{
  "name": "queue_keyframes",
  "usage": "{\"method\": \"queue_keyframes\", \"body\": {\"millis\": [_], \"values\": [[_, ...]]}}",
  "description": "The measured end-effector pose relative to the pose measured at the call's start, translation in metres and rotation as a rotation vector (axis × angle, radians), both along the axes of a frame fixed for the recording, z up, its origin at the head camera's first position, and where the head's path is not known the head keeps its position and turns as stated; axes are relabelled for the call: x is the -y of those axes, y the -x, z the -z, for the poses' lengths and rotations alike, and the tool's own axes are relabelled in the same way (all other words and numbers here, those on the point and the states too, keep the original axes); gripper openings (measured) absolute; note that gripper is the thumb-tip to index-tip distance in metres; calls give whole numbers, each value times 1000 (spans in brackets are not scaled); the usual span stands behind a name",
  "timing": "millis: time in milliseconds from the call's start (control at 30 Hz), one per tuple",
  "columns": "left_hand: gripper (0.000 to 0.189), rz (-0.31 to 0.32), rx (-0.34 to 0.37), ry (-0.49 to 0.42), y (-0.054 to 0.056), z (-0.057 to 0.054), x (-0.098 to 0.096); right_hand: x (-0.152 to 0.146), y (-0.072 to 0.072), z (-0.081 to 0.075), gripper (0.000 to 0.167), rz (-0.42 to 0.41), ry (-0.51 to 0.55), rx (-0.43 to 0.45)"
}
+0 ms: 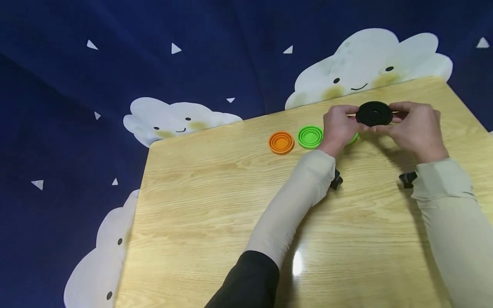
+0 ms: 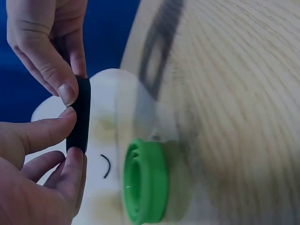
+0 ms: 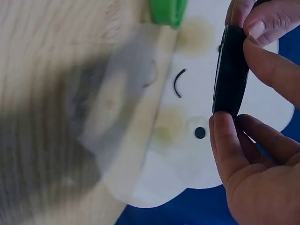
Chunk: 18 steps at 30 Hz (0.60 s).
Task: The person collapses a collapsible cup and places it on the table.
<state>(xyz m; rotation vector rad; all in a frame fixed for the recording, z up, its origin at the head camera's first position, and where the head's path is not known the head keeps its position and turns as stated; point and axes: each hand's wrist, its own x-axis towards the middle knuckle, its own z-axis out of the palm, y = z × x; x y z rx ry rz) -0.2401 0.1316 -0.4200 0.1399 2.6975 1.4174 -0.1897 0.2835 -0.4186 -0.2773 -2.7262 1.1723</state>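
A black collapsible cup (image 1: 374, 113), folded flat into rings, is held up over the far right part of the table. My left hand (image 1: 339, 126) pinches its left edge between thumb and fingers. On the opposite edge, the right hand (image 1: 417, 126) grips it the same way. Both wrist views show the black cup (image 2: 80, 117) edge-on, with thumbs on one face and fingertips round the rim. Behind the left wrist, a green folded cup (image 1: 354, 138) is mostly hidden in the head view; the left wrist view shows a green cup (image 2: 157, 183) below the hands.
To the left of the hands lie another green folded cup (image 1: 310, 137) and an orange one (image 1: 281, 143), side by side on the wooden table (image 1: 200, 192). Dark blue cloth with white clouds (image 1: 362, 60) borders the table's far and left edges.
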Motion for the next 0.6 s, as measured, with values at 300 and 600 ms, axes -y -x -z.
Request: {"method": "queue_keyframes", "body": {"millis": [300,600], "values": [[51,119,-56,317,12,13,-13,-7,8,17,72,-11,-47,31],[48,192,-89,578,21,25,-22,-7,15,32,65,-53,-101,69]]}}
